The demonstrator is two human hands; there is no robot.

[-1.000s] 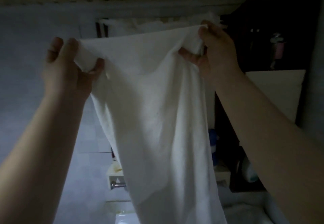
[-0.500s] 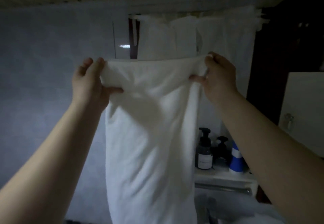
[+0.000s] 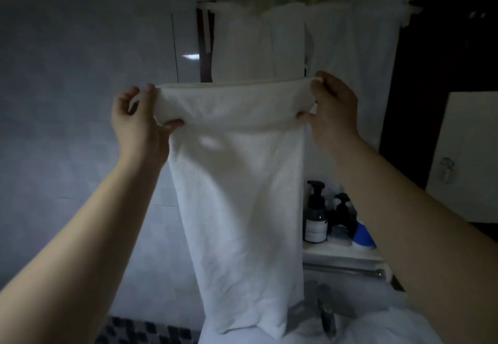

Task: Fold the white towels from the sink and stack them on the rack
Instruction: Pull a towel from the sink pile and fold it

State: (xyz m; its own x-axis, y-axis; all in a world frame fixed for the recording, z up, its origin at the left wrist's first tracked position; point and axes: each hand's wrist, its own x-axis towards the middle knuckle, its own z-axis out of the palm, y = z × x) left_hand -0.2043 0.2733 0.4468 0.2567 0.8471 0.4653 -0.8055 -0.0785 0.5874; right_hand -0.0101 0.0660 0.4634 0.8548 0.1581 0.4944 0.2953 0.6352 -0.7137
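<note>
A: Both arms are up and out in front. Here's the left hand (image 3: 137, 120), thumb in front and fingers curled behind, pinching the top left corner of the plain white cloth towel (image 3: 237, 195).

B: And the right hand (image 3: 334, 109) mirrors it on the opposite corner, thumb pressed against the front face, fingers hooked over the top edge. The two hands sit about level, the right a shade higher.

A: So the short edge runs taut between them, side to side, and the long axis drops straight down from it. That's the relation that matters.

B: Right. The towel hangs between the hands and just beyond them, neither hand nearer to it than the other. I'd say the next fold means bringing those two corners together, or carrying the top edge down to the hem.

A: And the hem? It ends low down, just by the heap of white cloth (image 3: 377, 327) and the grey metal tap (image 3: 326, 314). Touching or not, I can't tell.

B: Further back there are dark pump bottles (image 3: 315, 217) on a small white shelf (image 3: 339, 256), to the right of the towel.

A: And farthest, high on the wall, is a row of hanging white towels (image 3: 269, 44), above the held edge. The rack itself I can't pick out in this gloom.
</note>
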